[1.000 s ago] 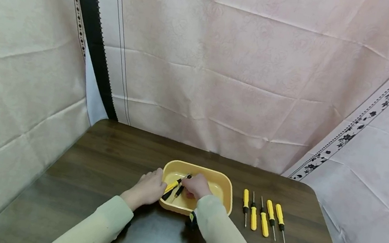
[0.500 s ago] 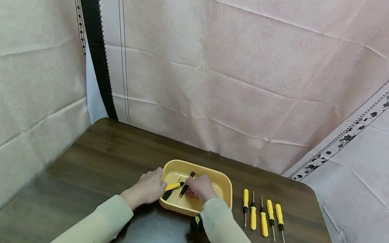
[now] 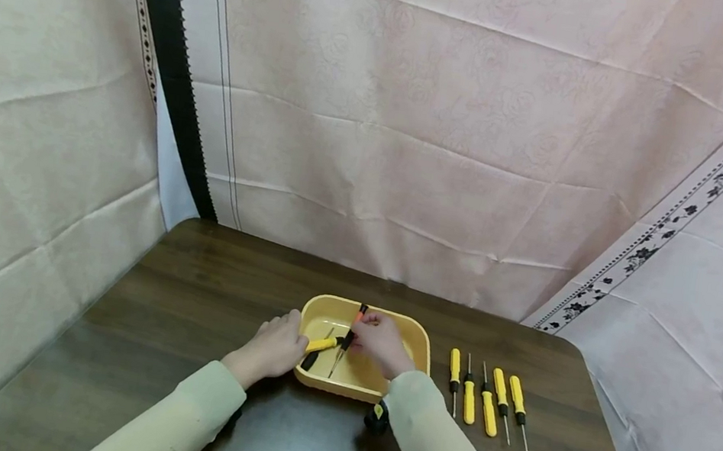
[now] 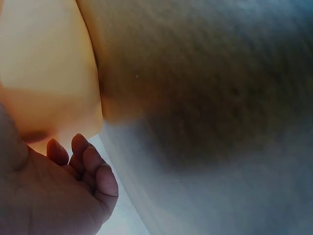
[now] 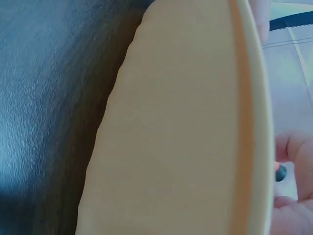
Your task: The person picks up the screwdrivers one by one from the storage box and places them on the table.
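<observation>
Two hands point(image 3: 380, 342) partly hide the yellow tray point(image 3: 338, 389) and gripped screwdriver point(image 3: 348, 341).

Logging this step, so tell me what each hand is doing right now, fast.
Left hand: closed, gripping the left end of the yellow tray.
Right hand: closed, pinching a black-and-orange screwdriver.

Head camera: high, facing forward and down over the surface point(image 3: 214, 289) — wrist cameras: low, close to the yellow tray point(image 3: 338, 389), right one facing its outer wall point(image 5: 171, 127). Tray common to all three.
</observation>
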`<state>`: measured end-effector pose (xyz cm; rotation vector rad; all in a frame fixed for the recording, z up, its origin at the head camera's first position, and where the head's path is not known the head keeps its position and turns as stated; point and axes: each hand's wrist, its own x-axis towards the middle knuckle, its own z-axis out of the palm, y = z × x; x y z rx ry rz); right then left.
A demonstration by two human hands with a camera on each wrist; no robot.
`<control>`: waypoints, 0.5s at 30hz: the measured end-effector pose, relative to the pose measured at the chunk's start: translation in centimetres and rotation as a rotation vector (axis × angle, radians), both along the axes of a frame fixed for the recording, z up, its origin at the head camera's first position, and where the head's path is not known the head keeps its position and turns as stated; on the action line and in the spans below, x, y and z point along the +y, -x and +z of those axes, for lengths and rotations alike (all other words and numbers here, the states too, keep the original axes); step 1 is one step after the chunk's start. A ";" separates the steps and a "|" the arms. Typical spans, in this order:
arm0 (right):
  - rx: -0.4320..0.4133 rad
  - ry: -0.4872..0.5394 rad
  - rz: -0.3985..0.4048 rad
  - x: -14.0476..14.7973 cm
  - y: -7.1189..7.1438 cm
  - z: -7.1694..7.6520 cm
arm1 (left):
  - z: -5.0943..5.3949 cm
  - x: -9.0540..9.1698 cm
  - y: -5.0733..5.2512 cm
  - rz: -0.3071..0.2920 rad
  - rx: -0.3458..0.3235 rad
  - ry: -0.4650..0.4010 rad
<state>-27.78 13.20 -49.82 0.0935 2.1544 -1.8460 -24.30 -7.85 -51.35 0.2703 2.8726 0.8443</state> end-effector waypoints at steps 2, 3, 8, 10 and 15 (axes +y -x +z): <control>0.011 0.042 -0.001 0.3 0.1 0.0 | 0.1 0.0 0.0 0.001 -0.002 -0.004; 0.015 0.059 0.000 0.5 0.1 0.0 | 0.1 0.0 0.0 0.003 -0.003 -0.003; 0.009 0.093 -0.006 1.1 0.0 0.3 | 0.1 0.0 -0.1 -0.004 -0.006 -0.002; 0.013 0.082 -0.012 1.3 -0.1 0.5 | 0.1 0.0 -0.1 -0.003 -0.007 -0.004; 0.036 0.035 -0.021 2.2 -0.2 1.1 | 0.0 -0.1 0.0 -0.003 -0.011 -0.003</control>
